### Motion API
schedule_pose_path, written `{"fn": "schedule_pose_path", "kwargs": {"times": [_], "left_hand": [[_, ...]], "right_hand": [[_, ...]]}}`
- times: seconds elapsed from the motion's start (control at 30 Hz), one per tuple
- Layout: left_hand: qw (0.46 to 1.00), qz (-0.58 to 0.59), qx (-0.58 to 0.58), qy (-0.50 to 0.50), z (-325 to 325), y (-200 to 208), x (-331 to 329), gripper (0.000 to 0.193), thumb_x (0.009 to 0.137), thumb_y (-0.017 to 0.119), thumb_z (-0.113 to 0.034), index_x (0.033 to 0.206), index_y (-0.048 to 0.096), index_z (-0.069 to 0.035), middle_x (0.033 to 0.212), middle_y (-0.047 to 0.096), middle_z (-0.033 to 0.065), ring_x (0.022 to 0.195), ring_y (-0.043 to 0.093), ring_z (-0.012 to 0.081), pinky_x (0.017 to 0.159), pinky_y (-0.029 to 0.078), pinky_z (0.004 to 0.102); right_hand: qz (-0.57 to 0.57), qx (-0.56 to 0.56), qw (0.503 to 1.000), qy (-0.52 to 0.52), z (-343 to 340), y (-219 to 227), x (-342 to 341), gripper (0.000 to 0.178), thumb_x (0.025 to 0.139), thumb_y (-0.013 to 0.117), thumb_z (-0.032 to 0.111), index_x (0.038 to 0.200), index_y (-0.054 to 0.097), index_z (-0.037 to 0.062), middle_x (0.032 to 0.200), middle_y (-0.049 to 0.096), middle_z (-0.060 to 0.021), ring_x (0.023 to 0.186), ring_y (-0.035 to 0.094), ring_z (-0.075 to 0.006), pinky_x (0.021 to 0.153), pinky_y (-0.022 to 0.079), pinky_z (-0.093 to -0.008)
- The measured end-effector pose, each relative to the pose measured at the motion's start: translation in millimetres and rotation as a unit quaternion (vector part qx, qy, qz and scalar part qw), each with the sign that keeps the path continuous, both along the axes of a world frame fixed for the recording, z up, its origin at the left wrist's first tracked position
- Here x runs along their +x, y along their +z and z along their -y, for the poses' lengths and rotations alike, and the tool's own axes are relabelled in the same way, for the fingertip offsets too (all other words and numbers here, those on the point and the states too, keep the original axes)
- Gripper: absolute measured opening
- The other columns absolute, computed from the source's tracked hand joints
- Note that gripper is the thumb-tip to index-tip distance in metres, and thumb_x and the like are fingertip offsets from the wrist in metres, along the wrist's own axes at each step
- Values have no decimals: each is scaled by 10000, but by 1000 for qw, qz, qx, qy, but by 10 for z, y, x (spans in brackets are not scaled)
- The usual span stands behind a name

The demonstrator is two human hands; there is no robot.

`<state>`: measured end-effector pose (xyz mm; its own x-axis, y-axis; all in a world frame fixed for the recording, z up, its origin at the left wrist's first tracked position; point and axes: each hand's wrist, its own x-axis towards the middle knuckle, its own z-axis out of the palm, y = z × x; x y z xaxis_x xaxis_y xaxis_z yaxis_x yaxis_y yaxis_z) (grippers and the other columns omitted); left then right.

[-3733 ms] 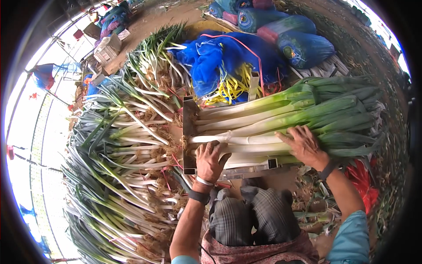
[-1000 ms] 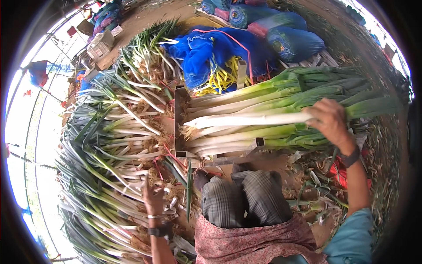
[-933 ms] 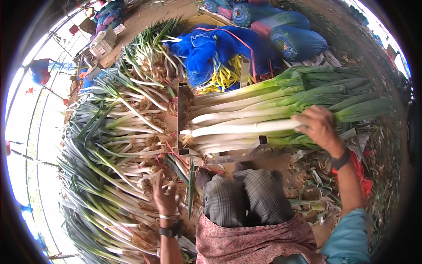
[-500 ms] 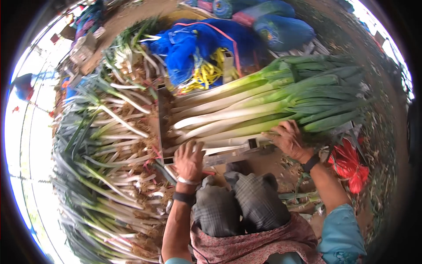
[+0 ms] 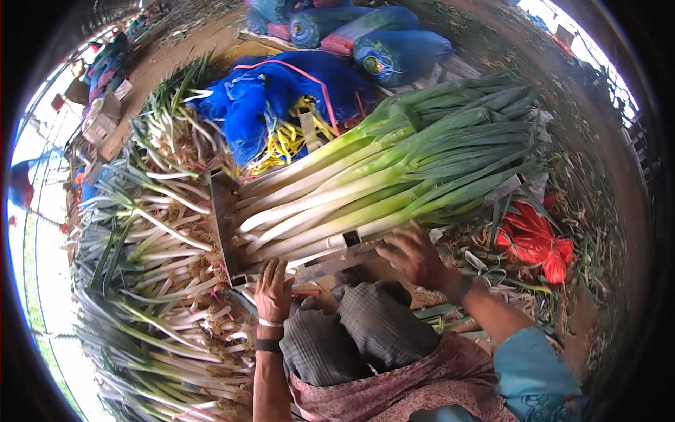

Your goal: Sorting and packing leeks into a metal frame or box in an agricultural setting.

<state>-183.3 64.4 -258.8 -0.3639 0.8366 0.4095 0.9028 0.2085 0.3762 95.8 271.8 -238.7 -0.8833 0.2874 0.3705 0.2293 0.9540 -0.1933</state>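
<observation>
A thick layer of leeks point(image 5: 330, 186) lies in a metal frame point(image 5: 220, 228), white ends at the left and green leaves spilling out to the right. My left hand point(image 5: 273, 292) rests at the frame's near left corner, fingers stretched over its near edge. It holds nothing that I can see. Beside the near side of the leeks, to the right of the frame's short upright post point(image 5: 351, 240), is my right hand point(image 5: 413, 259), with fingers apart and nothing in them. Whether its fingertips touch the leeks I cannot tell.
A large heap of untrimmed, rooted leeks point(image 5: 155, 309) fills the left side. Blue netting point(image 5: 239, 116) and yellow ties point(image 5: 285, 144) lie beyond the frame. Net-wrapped bundles point(image 5: 401, 53) lie farther back. A red plastic bag point(image 5: 538, 243) is at the right, among leaf scraps.
The view has shifted, so the scene sits farther left. My right hand has come away from the leeks toward me, its fingers spreading. My left hand stays by the frame's near left corner.
</observation>
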Motion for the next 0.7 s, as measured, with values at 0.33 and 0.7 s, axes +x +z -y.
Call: {"fn": "schedule_pose_path", "kwargs": {"times": [0.33,0.7], "left_hand": [[918,273,-46,284,1946,-885,211,248,772,685,-126,1016,687,-79,923,682,129,858,655,289,763,516,373],[798,450,58,397,2227,-1305,-808,268,826,651,-166,1048,676,-17,904,708,124,821,678,178,747,521,303]], "right_hand": [[-16,25,997,-69,-195,478,-449,363,808,596,139,1167,630,102,1210,518,-141,1180,445,-344,1110,249,-524],[59,202,968,-134,-470,-48,-936,429,854,489,107,1273,576,120,1360,451,-140,1255,410,-353,1048,330,-472]]}}
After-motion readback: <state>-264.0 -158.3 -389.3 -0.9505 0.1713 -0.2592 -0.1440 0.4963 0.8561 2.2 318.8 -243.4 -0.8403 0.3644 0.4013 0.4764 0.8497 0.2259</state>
